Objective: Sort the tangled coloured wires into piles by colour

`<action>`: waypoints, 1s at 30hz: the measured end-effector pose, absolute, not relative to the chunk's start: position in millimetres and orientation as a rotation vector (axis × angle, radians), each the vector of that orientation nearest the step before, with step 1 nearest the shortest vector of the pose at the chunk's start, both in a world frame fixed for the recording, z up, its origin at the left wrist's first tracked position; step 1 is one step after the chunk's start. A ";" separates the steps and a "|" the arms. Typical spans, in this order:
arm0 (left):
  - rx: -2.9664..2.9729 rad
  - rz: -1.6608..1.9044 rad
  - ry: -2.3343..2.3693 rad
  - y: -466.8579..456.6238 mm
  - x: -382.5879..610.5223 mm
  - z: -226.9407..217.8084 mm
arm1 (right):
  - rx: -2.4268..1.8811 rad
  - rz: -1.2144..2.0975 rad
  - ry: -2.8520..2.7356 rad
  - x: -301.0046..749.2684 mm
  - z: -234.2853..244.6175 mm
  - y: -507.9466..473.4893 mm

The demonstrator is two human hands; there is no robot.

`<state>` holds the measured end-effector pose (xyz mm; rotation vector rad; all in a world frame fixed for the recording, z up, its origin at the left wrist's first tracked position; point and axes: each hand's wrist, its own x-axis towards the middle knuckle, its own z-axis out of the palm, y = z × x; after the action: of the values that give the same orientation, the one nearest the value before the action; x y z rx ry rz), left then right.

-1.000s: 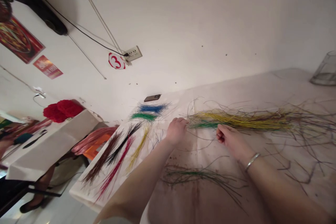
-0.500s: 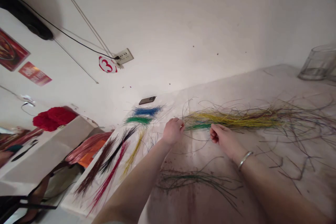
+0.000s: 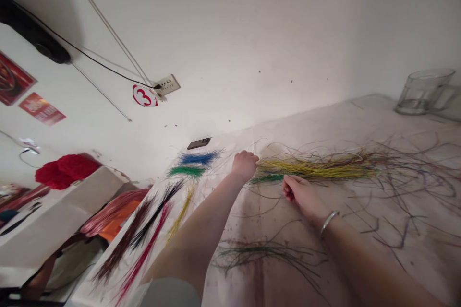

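Yellow strands (image 3: 320, 169) lie bundled on the pale tabletop (image 3: 345, 122), left hand (image 3: 245, 165) curled at their left end, right hand (image 3: 296, 191) curled at the near edge, grips indeterminable; light lengthwise drawing should limit tangling.

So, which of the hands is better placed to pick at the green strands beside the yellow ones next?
Probably the right hand: its fingertips are right by those green strands, while the left hand is near the left end of the yellow strands.
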<state>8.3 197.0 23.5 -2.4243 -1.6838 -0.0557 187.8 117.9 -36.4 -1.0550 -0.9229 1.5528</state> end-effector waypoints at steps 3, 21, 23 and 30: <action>-2.437 -0.005 -1.685 198.2 8.6 23.4 | -1.060 1.541 -0.907 186.9 -35.8 118.2; -2.329 -0.333 -1.648 138.3 -10.5 72.5 | -1.104 1.498 -1.006 184.4 -29.6 112.1; -2.272 -0.425 -1.658 130.5 -11.2 81.2 | -1.093 1.504 -1.053 184.3 -29.9 111.8; -2.109 -0.930 -1.893 76.5 -1.8 81.9 | -0.950 1.679 -1.163 179.8 -26.7 103.4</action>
<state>-1.8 76.5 81.9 -2.1087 -1.8928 -0.9303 179.8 103.4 -26.7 -0.9500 -1.1633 1.6792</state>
